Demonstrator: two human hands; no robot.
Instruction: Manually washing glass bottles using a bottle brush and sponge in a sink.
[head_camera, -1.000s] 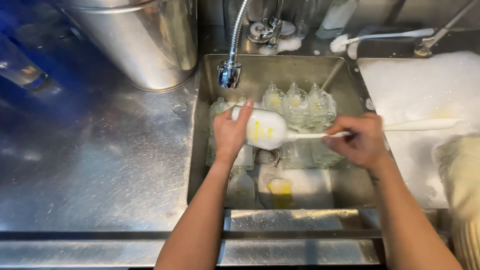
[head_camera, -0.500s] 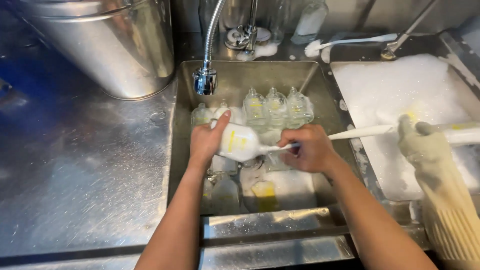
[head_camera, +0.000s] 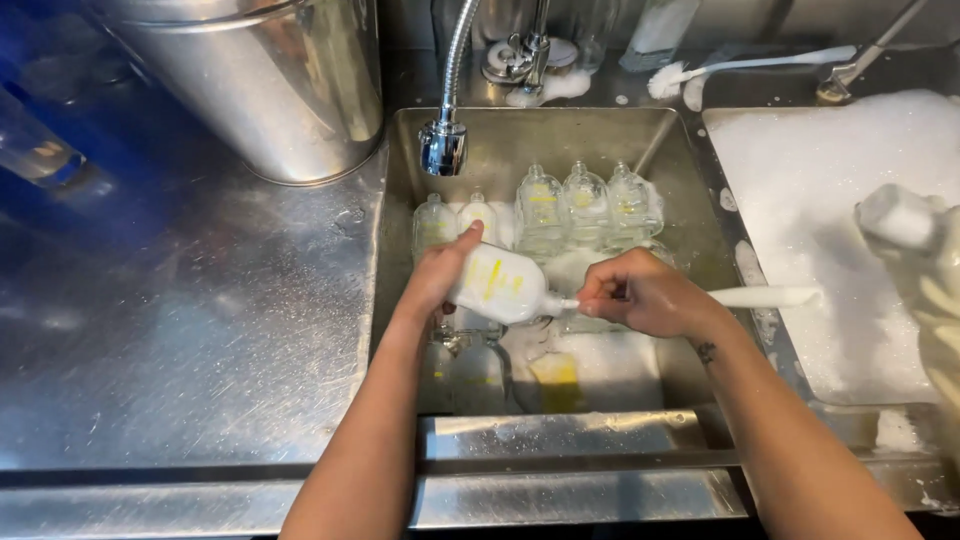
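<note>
1. Head view: at the frame's centre, the left hand (head_camera: 440, 275) is curled shut around a soapy white bottle (head_camera: 500, 285), held on its side over the sink (head_camera: 700, 180).
2. The right hand (head_camera: 640, 295) is closed on a white brush handle (head_camera: 765, 297) whose head sits inside the bottle's neck.
3. Done well, I judge: keep the bottle steady, and twist the brush along its axis.
4. More bottles (head_camera: 585, 205) stand upper centre.

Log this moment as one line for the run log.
left hand: holds soapy bottle | right hand: holds bottle brush in its neck | over sink
</note>
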